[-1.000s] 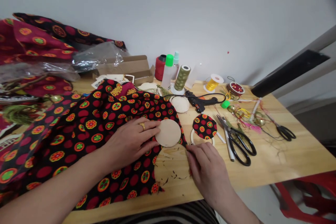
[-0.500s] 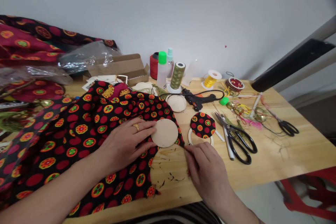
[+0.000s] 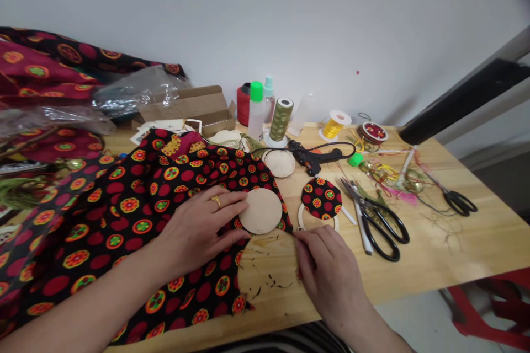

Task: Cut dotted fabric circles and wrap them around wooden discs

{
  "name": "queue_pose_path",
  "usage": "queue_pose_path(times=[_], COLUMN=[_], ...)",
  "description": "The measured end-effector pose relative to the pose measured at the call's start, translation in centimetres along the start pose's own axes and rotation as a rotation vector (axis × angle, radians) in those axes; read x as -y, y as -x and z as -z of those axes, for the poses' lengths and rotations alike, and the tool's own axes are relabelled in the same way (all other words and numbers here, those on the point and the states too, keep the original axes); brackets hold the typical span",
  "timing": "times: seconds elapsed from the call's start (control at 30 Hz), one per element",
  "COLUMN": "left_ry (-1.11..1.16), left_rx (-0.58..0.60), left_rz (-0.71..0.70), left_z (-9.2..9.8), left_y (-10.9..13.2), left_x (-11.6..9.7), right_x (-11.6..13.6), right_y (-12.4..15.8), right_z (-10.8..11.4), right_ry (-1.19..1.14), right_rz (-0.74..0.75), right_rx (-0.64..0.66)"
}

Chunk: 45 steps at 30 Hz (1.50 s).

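Note:
A pale round disc (image 3: 260, 211) lies on black cloth with red, orange and green motifs (image 3: 143, 226), close to the cloth's cut edge. My left hand (image 3: 202, 220) rests flat on the cloth, fingers stretched out, the fingertips at the disc's left rim. At the cloth's pointed corner, my right hand (image 3: 329, 270) pinches the fabric between thumb and forefinger. Beyond that hand sits a cloth-covered disc (image 3: 321, 197), overlapping a pale ring (image 3: 301, 215). Large black-handled scissors (image 3: 375, 220) lie to the right of it.
Behind stand a green-capped bottle (image 3: 256, 110), a green thread cone (image 3: 281, 119) and a yellow spool (image 3: 334, 124). A glue gun (image 3: 314, 157) lies before them. Smaller scissors (image 3: 459, 201) are farther right, beside tangled threads. Dark cloth scraps dot the wooden table (image 3: 281, 300).
Both hands keep nearly the same places. The left thumb has shifted slightly to the right on the cloth. The whole view has moved a little.

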State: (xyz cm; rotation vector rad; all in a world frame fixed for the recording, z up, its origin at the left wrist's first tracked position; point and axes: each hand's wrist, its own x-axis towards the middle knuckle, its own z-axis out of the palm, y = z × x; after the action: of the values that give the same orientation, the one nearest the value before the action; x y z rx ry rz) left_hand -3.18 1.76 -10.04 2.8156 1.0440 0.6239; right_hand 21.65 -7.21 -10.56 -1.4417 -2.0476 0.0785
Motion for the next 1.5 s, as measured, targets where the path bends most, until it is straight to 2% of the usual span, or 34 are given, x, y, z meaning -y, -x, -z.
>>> queue_pose_path(times=[0.33,1.13,1.27,1.37,1.5], left_ry=[-0.026,-0.035,0.003,0.082,0.121], left_rx=[-0.063,-0.078,-0.094,-0.026,0.083], left_rz=[-0.010,0.070,0.033,-0.065,-0.216], left_z=[0.0,-0.1,0.3,1.0,1.8], left_y=[-0.3,-0.3,-0.4,-0.5,-0.4], left_x=[-0.5,-0.3,-0.4,-0.9,-1.4], right_x=[-0.1,0.1,0.4,0.4,0.0], right_y=[0.0,-0.1,-0.8,-2.5,-5.5], right_z=[-0.1,0.2,1.0,1.9,2.4], right_ry=[0.010,-0.013,-0.078,-0.099,-0.065], right_rz=[-0.011,-0.043,-0.057,0.027,0.222], right_rx=[0.009,0.009,-0.011,-0.021,0.193])
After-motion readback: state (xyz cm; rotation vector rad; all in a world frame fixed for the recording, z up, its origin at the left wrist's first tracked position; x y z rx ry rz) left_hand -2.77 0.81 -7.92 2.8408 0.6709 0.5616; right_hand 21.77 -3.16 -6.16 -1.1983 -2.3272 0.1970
